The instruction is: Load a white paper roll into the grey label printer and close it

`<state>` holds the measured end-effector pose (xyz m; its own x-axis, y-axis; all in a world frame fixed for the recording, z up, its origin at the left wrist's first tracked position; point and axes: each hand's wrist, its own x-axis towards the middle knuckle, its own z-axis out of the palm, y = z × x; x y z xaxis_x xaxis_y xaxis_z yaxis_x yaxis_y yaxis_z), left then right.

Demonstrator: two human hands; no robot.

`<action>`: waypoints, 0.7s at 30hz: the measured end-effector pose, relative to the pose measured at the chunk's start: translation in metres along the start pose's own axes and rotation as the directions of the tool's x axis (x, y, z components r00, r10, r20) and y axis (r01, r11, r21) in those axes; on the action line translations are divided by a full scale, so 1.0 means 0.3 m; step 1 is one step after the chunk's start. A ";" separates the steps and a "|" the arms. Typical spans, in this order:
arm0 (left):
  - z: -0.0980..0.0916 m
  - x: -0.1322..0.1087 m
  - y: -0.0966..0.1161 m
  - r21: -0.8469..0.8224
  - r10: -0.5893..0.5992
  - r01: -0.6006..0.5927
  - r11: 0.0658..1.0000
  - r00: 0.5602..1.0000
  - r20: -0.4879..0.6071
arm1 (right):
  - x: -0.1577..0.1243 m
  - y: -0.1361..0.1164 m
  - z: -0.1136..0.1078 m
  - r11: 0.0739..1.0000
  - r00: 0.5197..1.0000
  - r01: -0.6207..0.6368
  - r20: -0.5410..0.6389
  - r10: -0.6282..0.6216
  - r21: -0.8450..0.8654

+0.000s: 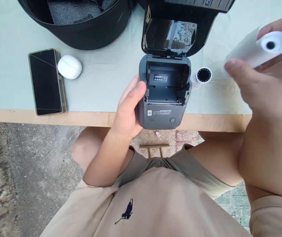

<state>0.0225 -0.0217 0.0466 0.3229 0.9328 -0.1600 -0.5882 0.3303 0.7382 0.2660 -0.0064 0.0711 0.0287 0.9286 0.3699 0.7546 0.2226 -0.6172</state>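
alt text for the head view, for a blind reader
A person's left hand holds a dark printer with its lid open at the edge of a table; the right hand holds a white roll. A phone and white case lie at left.

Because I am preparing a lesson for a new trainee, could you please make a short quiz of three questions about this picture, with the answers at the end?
1. Multiple choice: what does the right hand hold?
A) the zippered bag
B) a white roll
C) the rounded white case

2. Fill in the blank: the left hand grips the dark grey device, whose lid stands ____.

3. True or false: in the picture, the phone lies to the left of the dark grey device.

Key: 1. B; 2. open; 3. true
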 end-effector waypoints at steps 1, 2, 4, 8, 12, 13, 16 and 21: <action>0.001 0.001 -0.001 0.006 -0.001 0.001 1.000 1.000 -0.004 | 0.001 -0.001 -0.003 0.993 1.000 0.006 0.011 -0.004 -0.121; 0.002 0.001 -0.002 0.009 0.002 -0.002 1.000 1.000 -0.011 | 0.003 -0.001 -0.003 0.979 1.000 -0.007 0.028 0.013 -0.201; 0.003 0.001 -0.002 -0.001 0.004 -0.004 1.000 1.000 -0.013 | 0.006 -0.001 0.003 0.953 0.993 -0.076 0.065 0.099 -0.293; 0.003 0.000 0.006 -0.023 -0.016 0.016 1.000 1.000 0.018 | 0.006 -0.005 0.007 0.905 0.962 -0.157 0.147 0.232 -0.395; 0.005 -0.001 0.016 0.004 -0.024 0.024 1.000 0.999 -0.026 | -0.021 -0.070 -0.027 0.962 0.993 0.080 0.104 -0.054 -0.260; 0.006 0.000 0.018 0.008 -0.023 0.023 1.000 0.999 -0.030 | -0.030 -0.094 -0.032 0.959 0.991 0.127 0.070 -0.113 -0.252; 0.007 0.001 0.019 -0.007 0.004 -0.004 1.000 1.000 -0.023 | -0.054 -0.150 -0.008 0.930 0.974 0.195 0.170 -0.147 -0.313; 0.006 -0.001 0.016 -0.065 0.015 -0.016 0.998 1.000 -0.011 | -0.060 -0.147 0.099 0.911 0.944 0.251 0.290 -0.156 -0.328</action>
<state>0.0209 -0.0207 0.0513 0.3056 0.9392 -0.1564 -0.6400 0.3243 0.6966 0.2128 -0.0241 0.0712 -0.2808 0.9282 0.2443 0.9093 0.3387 -0.2418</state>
